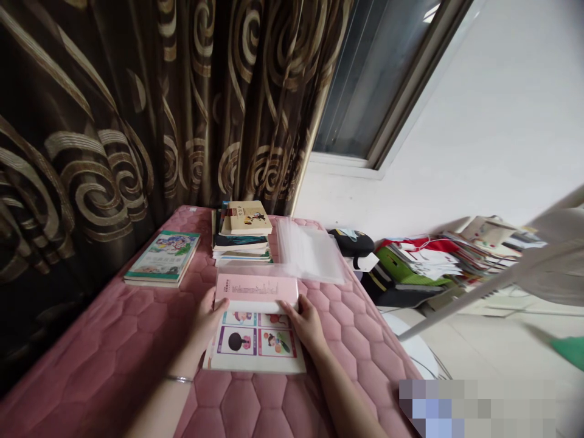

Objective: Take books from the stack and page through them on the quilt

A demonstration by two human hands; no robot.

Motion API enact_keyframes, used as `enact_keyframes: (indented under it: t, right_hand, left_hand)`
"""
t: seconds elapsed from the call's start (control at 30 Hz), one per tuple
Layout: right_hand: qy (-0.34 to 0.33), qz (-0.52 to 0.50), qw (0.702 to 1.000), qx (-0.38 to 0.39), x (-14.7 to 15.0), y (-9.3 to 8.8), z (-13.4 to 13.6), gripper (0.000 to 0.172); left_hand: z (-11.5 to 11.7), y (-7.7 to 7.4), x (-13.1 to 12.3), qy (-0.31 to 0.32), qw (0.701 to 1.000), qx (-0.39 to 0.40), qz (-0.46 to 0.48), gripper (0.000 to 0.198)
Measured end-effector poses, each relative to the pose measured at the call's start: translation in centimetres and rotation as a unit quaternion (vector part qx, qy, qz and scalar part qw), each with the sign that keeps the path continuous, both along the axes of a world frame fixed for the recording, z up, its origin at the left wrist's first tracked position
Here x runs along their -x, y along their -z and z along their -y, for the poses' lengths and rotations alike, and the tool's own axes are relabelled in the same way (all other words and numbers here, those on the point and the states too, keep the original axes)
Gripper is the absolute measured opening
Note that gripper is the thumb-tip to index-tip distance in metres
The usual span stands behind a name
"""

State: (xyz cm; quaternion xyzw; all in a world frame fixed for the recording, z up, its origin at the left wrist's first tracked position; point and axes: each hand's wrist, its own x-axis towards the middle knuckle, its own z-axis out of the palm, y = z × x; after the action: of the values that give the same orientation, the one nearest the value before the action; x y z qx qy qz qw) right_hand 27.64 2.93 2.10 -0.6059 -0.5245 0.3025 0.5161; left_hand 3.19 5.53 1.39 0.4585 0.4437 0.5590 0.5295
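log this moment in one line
left hand: gripping pink panel, left edge; right hand: gripping right edge; book stack: beyond, on mattress

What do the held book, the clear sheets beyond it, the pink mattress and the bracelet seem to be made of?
Book: probably smooth paper, judging by the print.
Sheets: likely thin, glossy plastic; they look pale and see-through.
Mattress: apparently quilted fabric, softly shiny, with puffed hexagons.
Bracelet: perhaps polished metal, silvery with a bright glint.
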Motion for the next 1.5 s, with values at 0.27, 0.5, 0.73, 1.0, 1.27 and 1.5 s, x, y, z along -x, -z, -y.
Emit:
enact_keyframes:
  t: [0.27,0.5,0.73,1.0,1.27,1.5]
  right_hand:
    - [-0.025,-0.030,0.999,0.002,0.0,0.0,0.1,0.042]
    - [-0.021,-0.004,1.000,0.000,-0.2,0.0,0.1,0.043]
    - [-0.002,0.014,1.000,-0.005,-0.2,0.4,-0.1,0.043]
    - [-0.039,-0.018,0.999,-0.019,-0.3,0.6,0.0,0.042]
    - [-0.004,0.027,1.000,-0.003,-0.4,0.8,-0.1,0.043]
    - [-0.041,-0.007,0.999,-0.012,-0.4,0.6,-0.1,0.043]
  left_hand:
    - [-0.1,-0.3,-0.2,-0.033,0.999,0.008,-0.011,0.049]
    - [0.1,-0.7,-0.3,-0.034,0.999,0.011,-0.020,0.049]
    - [0.2,-1.0,-0.4,-0.047,0.999,0.009,-0.024,0.049]
    - [0.1,-0.4,-0.3,-0.035,0.999,0.002,-0.029,0.046]
    - [0.2,-0.8,-0.4,-0.037,0.999,0.016,-0.014,0.052]
    - [0.1,-0.6,-0.3,-0.043,0.999,0.011,-0.031,0.048]
